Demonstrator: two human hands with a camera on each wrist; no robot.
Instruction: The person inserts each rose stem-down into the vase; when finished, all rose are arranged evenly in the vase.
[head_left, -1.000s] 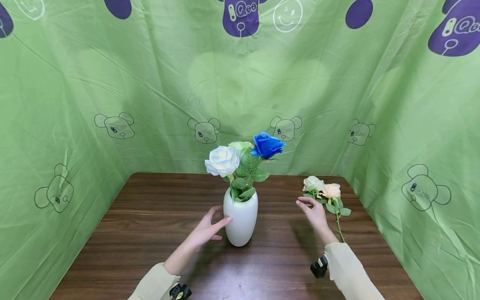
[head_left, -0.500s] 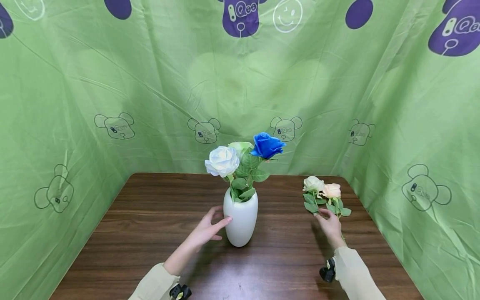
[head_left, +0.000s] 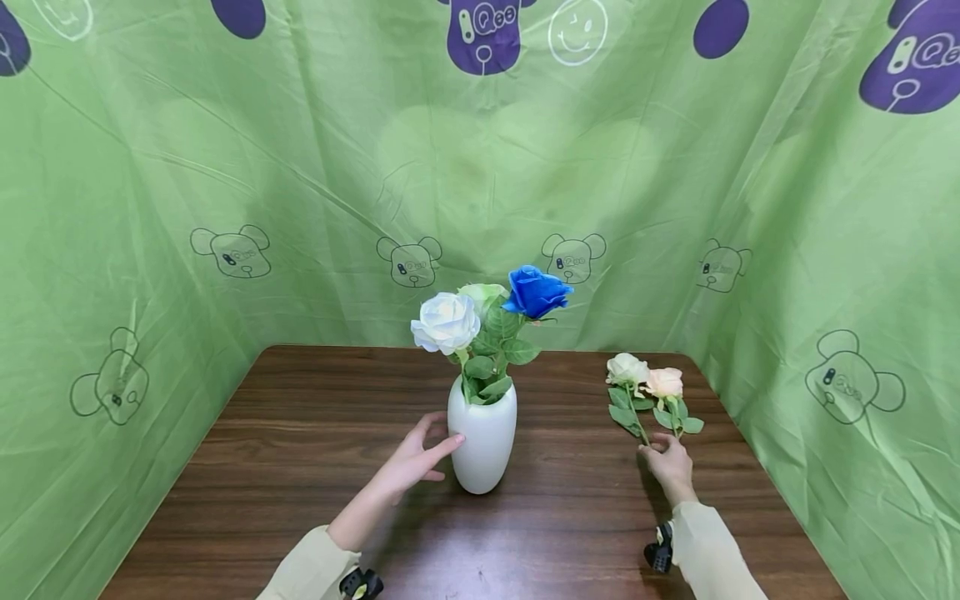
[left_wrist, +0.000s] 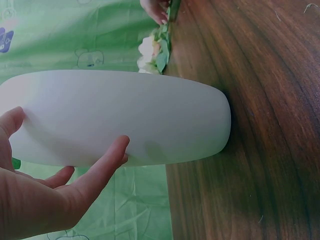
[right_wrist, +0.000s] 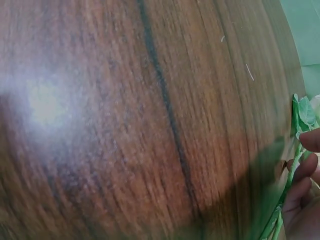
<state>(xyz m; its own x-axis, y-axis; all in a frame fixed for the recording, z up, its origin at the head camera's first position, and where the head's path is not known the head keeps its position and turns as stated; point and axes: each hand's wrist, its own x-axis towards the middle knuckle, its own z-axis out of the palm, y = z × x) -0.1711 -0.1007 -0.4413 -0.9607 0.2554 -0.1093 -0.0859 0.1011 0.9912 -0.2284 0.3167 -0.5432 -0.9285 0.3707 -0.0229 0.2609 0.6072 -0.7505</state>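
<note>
A white vase [head_left: 482,442] stands upright on the table, holding a white rose [head_left: 446,322], a blue rose [head_left: 537,292] and a pale green bloom [head_left: 482,294]. My left hand [head_left: 411,458] rests against its left side, thumb on the front and fingers spread; the left wrist view shows the fingertips [left_wrist: 121,143] touching the vase. On the right lie a cream rose [head_left: 627,368] and a peach rose [head_left: 664,382]. My right hand [head_left: 670,467] pinches the cream rose's stem low down. In the right wrist view, the thumb and curled fingers meet the green stem [right_wrist: 286,192], partly cut off by the frame.
The brown wooden table [head_left: 315,433] has rounded back corners. Green printed cloth [head_left: 337,167] hangs around its back and sides. Black wrist cameras [head_left: 660,547] sit under both sleeves.
My right hand has moved right and toward me, from beside the rose heads to the cream rose's lower stem. The left hand, the vase and the lying roses have stayed put.
</note>
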